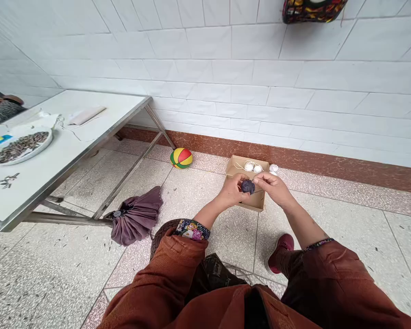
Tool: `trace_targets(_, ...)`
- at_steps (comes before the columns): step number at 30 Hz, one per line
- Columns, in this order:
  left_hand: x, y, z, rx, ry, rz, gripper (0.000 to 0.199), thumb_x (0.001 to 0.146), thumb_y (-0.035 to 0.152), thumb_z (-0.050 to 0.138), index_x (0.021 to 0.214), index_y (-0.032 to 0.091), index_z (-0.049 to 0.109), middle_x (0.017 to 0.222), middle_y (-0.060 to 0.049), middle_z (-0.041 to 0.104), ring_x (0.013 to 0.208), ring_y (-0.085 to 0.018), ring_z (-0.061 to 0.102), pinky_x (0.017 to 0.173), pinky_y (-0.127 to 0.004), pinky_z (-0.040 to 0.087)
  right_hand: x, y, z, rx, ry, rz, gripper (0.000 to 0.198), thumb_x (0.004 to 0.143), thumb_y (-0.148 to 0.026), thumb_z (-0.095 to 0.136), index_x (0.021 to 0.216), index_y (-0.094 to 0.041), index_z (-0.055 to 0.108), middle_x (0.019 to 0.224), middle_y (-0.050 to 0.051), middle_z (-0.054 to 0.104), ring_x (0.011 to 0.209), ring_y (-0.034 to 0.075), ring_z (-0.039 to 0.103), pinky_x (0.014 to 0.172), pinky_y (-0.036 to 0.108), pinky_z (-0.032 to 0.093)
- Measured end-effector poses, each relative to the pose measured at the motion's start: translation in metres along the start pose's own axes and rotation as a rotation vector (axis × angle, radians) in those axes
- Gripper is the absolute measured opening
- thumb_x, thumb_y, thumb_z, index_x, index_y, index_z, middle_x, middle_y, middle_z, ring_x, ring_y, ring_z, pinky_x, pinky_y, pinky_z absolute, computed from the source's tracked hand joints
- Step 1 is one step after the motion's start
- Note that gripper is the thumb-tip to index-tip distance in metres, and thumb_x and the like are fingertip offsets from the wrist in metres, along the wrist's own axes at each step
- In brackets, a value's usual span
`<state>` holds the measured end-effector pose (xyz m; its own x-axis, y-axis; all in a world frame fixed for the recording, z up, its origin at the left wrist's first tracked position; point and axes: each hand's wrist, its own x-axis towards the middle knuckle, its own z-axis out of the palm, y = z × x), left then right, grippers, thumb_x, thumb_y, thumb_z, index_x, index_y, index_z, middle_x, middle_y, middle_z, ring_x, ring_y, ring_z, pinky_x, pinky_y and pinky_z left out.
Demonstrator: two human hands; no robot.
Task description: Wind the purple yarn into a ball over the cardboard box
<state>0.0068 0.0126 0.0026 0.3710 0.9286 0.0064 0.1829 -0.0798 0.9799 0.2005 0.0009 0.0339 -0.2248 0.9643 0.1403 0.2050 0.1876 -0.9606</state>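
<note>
A small ball of dark grey yarn [248, 186] is in my left hand [233, 189], its fingers curled around the ball's side. My right hand [272, 186] is closed in a pinch at the ball's upper right, on what looks like a strand of the yarn. Both hands are above an open cardboard box [256, 202] on the floor. Inside its far end sit two white yarn balls [253, 167], with a pale strand trailing to the left. Another white ball [274, 168] rests just outside the box, on the right.
A red, yellow and green ball [181, 158] lies by the wall. To the left, a metal-framed table [71, 146] carries a plate of seeds [22, 147]. Purple gathered cloth [137, 214] hangs by the table's lower bar. Another person's arm [3, 109] shows at far left.
</note>
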Motion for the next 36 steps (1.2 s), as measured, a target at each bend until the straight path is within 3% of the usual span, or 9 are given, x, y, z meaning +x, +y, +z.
trace_targets(3,-0.005,0.009,-0.001,-0.143,-0.118,0.048,0.075,0.062,0.014,0.078,0.131,0.022,0.051,0.107,-0.004,0.065,0.089,-0.015,0.062,0.077,-0.028,0.048,0.003,0.006,0.000,0.002,0.066,0.031,0.030,0.088,-0.052,0.068,0.083,-0.022,0.070,0.078,0.001,0.065,0.074,0.018,0.056,0.073,0.032,0.045)
trace_targets(6,-0.008,0.016,-0.004,-0.349,-0.182,0.051,0.076,0.067,0.016,0.079,0.137,0.025,0.051,0.108,-0.004,0.066,0.095,-0.016,0.063,0.084,-0.030,0.049,0.006,0.014,0.003,-0.011,0.087,0.063,0.032,0.088,-0.054,0.064,0.082,-0.023,0.067,0.077,0.000,0.063,0.073,0.018,0.055,0.072,0.032,0.045)
trace_targets(12,-0.001,0.013,-0.006,-0.577,-0.001,-0.014,0.047,0.071,0.027,0.082,0.115,0.020,0.068,0.116,-0.008,0.069,0.105,-0.019,0.063,0.092,-0.032,0.049,0.002,0.022,0.014,-0.211,0.067,0.036,0.030,0.093,-0.050,0.056,0.083,-0.023,0.063,0.077,0.001,0.063,0.073,0.019,0.056,0.070,0.032,0.045)
trace_targets(17,0.016,0.004,-0.007,-0.465,0.226,-0.103,0.045,0.068,0.029,0.082,0.108,0.016,0.064,0.100,-0.006,0.070,0.090,-0.017,0.063,0.085,-0.032,0.049,0.001,0.010,0.018,-0.312,-0.107,-0.102,0.025,0.096,-0.044,0.055,0.088,-0.023,0.066,0.080,0.003,0.067,0.070,0.019,0.058,0.069,0.032,0.046)
trace_targets(22,0.028,0.003,-0.010,-0.276,0.087,-0.065,0.045,0.065,0.024,0.084,0.104,0.017,0.064,0.093,-0.002,0.068,0.082,-0.014,0.061,0.083,-0.031,0.046,0.022,-0.005,0.001,-0.375,-0.075,-0.219,0.024,0.096,-0.042,0.060,0.083,-0.024,0.069,0.084,0.006,0.069,0.081,0.022,0.062,0.078,0.036,0.049)
trace_targets(26,0.030,0.009,-0.013,-0.408,-0.154,-0.013,0.052,0.065,0.021,0.084,0.112,0.019,0.063,0.093,-0.001,0.067,0.083,-0.013,0.060,0.083,-0.030,0.045,0.040,0.002,-0.011,-0.262,0.062,-0.155,0.025,0.089,-0.047,0.067,0.081,-0.023,0.070,0.083,0.005,0.068,0.080,0.021,0.061,0.077,0.035,0.048)
trace_targets(29,0.032,0.020,-0.016,-0.621,-0.211,-0.013,0.063,0.067,0.020,0.085,0.125,0.023,0.062,0.098,-0.001,0.067,0.087,-0.012,0.061,0.080,-0.026,0.044,0.047,0.013,-0.007,-0.140,0.159,-0.015,0.029,0.086,-0.051,0.066,0.079,-0.023,0.066,0.079,0.002,0.066,0.074,0.019,0.057,0.070,0.032,0.046)
trace_targets(32,0.039,0.029,-0.021,-0.758,-0.140,-0.056,0.059,0.068,0.022,0.083,0.124,0.023,0.065,0.102,-0.002,0.068,0.082,-0.010,0.060,0.069,-0.022,0.041,0.049,0.018,0.002,-0.178,0.195,0.059,0.032,0.087,-0.053,0.060,0.077,-0.023,0.063,0.076,0.001,0.065,0.072,0.018,0.055,0.069,0.030,0.043)
trace_targets(36,0.051,0.029,-0.027,-0.782,0.025,-0.188,0.036,0.067,0.023,0.080,0.100,0.015,0.068,0.085,-0.003,0.066,0.069,-0.010,0.057,0.062,-0.022,0.039,0.041,0.015,0.014,-0.319,0.192,0.064,0.033,0.089,-0.053,0.055,0.077,-0.024,0.062,0.068,0.000,0.059,0.064,0.018,0.049,0.063,0.030,0.039)
